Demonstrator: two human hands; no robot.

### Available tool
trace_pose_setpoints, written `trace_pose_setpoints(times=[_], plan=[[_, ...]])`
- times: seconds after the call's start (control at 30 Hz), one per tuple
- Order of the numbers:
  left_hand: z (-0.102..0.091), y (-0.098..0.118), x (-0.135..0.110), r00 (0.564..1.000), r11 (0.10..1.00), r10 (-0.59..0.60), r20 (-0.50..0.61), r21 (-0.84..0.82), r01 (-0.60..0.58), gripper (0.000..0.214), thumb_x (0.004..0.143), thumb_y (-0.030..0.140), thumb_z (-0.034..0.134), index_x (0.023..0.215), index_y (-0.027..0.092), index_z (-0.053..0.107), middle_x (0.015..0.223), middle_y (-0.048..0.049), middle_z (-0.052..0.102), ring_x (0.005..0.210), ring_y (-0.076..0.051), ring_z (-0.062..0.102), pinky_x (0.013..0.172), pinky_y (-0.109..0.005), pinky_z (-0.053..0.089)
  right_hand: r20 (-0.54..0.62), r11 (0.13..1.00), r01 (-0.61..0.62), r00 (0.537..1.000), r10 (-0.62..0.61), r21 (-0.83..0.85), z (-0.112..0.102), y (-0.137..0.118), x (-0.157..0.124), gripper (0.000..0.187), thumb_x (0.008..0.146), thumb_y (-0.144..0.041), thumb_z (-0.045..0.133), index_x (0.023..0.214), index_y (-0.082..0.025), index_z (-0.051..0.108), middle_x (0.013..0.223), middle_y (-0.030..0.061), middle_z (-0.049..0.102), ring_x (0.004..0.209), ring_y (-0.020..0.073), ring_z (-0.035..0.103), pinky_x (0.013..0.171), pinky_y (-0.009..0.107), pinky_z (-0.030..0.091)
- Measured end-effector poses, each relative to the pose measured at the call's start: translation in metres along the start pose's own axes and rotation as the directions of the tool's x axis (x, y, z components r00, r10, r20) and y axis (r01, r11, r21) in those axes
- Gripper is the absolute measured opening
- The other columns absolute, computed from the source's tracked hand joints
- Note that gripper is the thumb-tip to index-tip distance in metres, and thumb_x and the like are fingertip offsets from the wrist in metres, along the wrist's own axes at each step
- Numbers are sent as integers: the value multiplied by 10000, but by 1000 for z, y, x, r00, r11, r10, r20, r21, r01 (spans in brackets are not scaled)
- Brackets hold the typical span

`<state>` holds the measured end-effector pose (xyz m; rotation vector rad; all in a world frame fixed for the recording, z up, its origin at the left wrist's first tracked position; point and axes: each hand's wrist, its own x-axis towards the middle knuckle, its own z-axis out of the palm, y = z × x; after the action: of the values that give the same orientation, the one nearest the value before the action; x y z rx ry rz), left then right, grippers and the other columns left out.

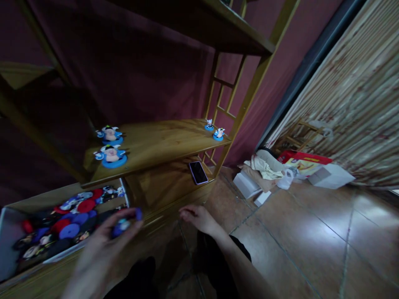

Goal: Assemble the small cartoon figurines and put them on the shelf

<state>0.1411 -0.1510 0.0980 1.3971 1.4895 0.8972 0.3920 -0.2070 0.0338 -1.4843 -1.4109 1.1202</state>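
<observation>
Beside the open box, my left hand is closed round a small figurine with a blue-purple round base; motion blurs both. My right hand is over the floor with fingers curled together, and nothing shows in it. The white box at the left holds many figurines and red, blue and black discs. On the wooden shelf, two pig-like figurines on blue bases, one in front and one behind, stand at the left end. Two smaller figurines, one in front and one behind, stand at the right end.
A phone lies on the lower wooden surface. Another shelf hangs above, with a lattice side post at the right. On the tiled floor are cartons, cloth and a red package near the curtain.
</observation>
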Motion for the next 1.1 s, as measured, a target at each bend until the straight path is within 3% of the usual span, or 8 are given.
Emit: trace_pose_setpoints(times=[0.1, 0.2, 0.4, 0.53, 0.6, 0.7, 0.87, 1.1], plan=[[88, 30, -22, 976, 973, 91, 199, -226, -45, 404, 494, 364, 815, 862, 253, 689, 822, -46, 692, 759, -235, 621, 694, -313, 462, -103, 894, -24, 992, 77, 447, -5, -6, 1, 442, 829, -570, 506, 950, -175, 663, 838, 28, 675, 719, 150, 627, 664, 270, 505], [142, 32, -19, 960, 939, 170, 223, -333, -89, 360, 489, 224, 818, 823, 261, 689, 785, -32, 682, 706, -215, 606, 674, -297, 443, -184, 743, -16, 965, 186, 669, -14, -8, -1, 461, 799, -599, 534, 924, -172, 652, 830, 31, 673, 725, 156, 630, 641, 263, 505], [166, 16, 2, 951, 945, 248, 186, -264, -194, 349, 541, 199, 797, 855, 288, 673, 894, -36, 667, 862, -227, 601, 696, -275, 426, -29, 541, -128, 962, 271, 831, -29, -3, 0, 365, 812, -494, 584, 943, -156, 628, 804, 34, 677, 704, 140, 627, 665, 254, 505], [179, 14, 10, 980, 927, 99, 174, -374, -27, 360, 575, 317, 792, 890, 238, 636, 804, -18, 654, 711, -177, 600, 617, -261, 427, 17, 462, -161, 953, 301, 872, -28, 2, 3, 381, 838, -515, 518, 927, -156, 608, 819, 51, 669, 709, 148, 635, 707, 295, 518], [186, 12, 13, 979, 857, 35, 199, -510, 73, 374, 599, 358, 775, 912, 219, 624, 799, -11, 651, 684, -155, 599, 603, -251, 429, -9, 509, -151, 955, 298, 848, -23, 4, 3, 351, 806, -475, 568, 936, -152, 603, 831, 56, 667, 713, 155, 637, 716, 312, 521], [194, 9, 17, 966, 717, -36, 255, -667, 203, 347, 617, 384, 760, 876, 203, 617, 807, -5, 651, 676, -134, 602, 614, -248, 442, -140, 664, -82, 951, 274, 743, -13, 6, 5, 340, 716, -355, 676, 994, -177, 595, 876, 35, 668, 746, 146, 629, 703, 282, 513], [201, 5, 15, 954, 587, -101, 282, -758, 286, 311, 600, 329, 782, 823, 195, 612, 847, -13, 671, 760, -135, 631, 725, -257, 467, -387, 930, 39, 915, 114, 366, 0, 17, 12, 330, 701, -274, 649, 1020, -213, 590, 871, 1, 653, 716, 126, 588, 679, 251, 491], [203, 3, 8, 927, 508, -128, 354, -779, 367, 285, 648, 365, 747, 861, 205, 645, 873, -14, 698, 773, -139, 655, 724, -265, 492, -442, 984, -8, 893, 87, 177, -1, 23, 13, 190, 725, -253, 596, 913, -225, 596, 793, -14, 634, 752, 151, 593, 737, 288, 491]])
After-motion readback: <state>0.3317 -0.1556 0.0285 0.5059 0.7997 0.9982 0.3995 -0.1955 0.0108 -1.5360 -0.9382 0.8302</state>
